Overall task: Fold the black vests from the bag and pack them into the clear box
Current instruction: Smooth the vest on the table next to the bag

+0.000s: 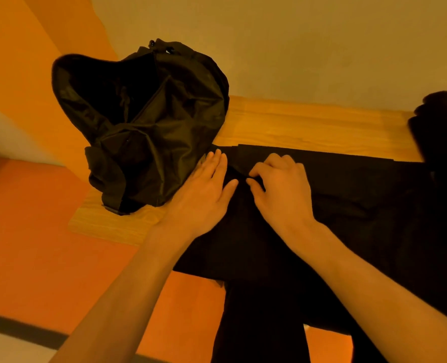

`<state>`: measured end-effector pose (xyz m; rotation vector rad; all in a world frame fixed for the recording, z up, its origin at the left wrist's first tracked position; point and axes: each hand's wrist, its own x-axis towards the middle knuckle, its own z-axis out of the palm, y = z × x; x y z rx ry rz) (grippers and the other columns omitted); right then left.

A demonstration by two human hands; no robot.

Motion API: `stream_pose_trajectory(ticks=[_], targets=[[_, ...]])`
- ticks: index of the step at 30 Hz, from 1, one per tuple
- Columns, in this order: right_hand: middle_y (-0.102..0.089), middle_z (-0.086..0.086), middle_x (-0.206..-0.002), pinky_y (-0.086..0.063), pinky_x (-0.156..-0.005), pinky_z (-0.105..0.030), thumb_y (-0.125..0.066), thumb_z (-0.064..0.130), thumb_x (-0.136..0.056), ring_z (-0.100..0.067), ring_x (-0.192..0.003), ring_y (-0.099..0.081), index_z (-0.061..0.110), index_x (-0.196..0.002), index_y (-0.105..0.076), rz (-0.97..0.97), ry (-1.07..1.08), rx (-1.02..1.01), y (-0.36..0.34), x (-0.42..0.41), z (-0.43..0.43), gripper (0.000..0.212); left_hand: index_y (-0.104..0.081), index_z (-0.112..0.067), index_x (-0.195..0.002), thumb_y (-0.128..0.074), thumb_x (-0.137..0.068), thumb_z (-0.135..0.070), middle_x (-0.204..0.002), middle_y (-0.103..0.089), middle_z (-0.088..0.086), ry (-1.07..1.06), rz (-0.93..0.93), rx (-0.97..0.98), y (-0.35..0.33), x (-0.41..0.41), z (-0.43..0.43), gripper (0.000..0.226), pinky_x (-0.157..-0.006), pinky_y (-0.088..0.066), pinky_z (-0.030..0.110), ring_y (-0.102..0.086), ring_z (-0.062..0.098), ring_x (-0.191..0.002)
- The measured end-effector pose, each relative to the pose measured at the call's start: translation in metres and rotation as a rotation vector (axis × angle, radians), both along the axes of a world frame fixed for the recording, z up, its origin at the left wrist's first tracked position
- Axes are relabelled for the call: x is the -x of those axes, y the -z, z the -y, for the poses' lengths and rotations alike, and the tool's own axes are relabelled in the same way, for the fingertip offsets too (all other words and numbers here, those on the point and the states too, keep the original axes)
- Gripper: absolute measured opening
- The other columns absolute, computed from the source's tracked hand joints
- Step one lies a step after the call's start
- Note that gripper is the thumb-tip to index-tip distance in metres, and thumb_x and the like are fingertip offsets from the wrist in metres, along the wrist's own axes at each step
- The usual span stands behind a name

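A wooden table (308,121) bore a black vest (348,205), spread flat with its near edge overhanging. An open black bag (151,127) slumped against the vest's left side, and a dark heap (442,127) crowded the far right. The left hand (204,189) pressed the vest with straight fingers. The right hand (282,189) pinched a fold, fingers curled.

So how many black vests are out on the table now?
1 clearly: the black fabric vest spread on the light wooden table. The dark shape at the right edge may be another; the crumpled black bag may hide more.
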<state>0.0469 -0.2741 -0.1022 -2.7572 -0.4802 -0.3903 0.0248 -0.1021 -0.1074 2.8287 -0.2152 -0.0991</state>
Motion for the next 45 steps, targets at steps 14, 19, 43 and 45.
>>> stream_pose_trajectory(ticks=[14, 19, 43, 45], targets=[[-0.065, -0.005, -0.126, -0.04, -0.103, -0.039, -0.055, 0.037, -0.097, -0.024, -0.124, -0.054, 0.016, -0.127, -0.067, 0.029, 0.129, -0.008, -0.023, 0.029, 0.083, 0.038, 0.001, -0.014, -0.162, -0.016, -0.102, -0.057, -0.17, 0.012, 0.002, 0.104, 0.09, -0.112, -0.02, 0.007, 0.033, 0.076, -0.124, 0.009, 0.028, 0.015, 0.013, -0.155], [0.0, -0.015, -0.169, -0.002, -0.127, -0.04, 0.003, 0.067, -0.095, -0.025, -0.156, 0.004, 0.009, -0.161, -0.002, -0.406, 0.28, 0.347, -0.005, 0.044, 0.15, 0.088, 0.009, -0.021, -0.161, 0.0, -0.094, -0.072, -0.169, 0.018, 0.0, 0.175, 0.013, -0.224, -0.004, 0.004, 0.047, 0.085, -0.124, 0.011, 0.03, 0.021, 0.012, -0.153], [-0.017, -0.018, -0.166, -0.02, -0.123, -0.052, -0.003, 0.065, -0.102, -0.029, -0.155, -0.012, 0.006, -0.16, -0.018, -0.253, 0.344, 0.231, 0.018, 0.136, 0.201, 0.084, 0.002, -0.027, -0.162, -0.018, -0.106, -0.056, -0.17, 0.01, -0.005, 0.818, 0.027, -0.264, -0.007, -0.088, 0.237, 0.067, -0.122, 0.012, 0.03, 0.016, 0.011, -0.154], [-0.017, -0.017, -0.166, -0.021, -0.123, -0.052, -0.004, 0.065, -0.102, -0.028, -0.156, -0.012, 0.007, -0.16, -0.018, -0.258, 0.347, 0.231, 0.019, 0.14, 0.205, 0.083, 0.002, -0.028, -0.163, -0.012, -0.102, -0.063, -0.17, 0.009, -0.007, 0.82, 0.07, -0.275, -0.003, -0.086, 0.236, 0.072, -0.124, 0.012, 0.031, 0.016, 0.009, -0.154]])
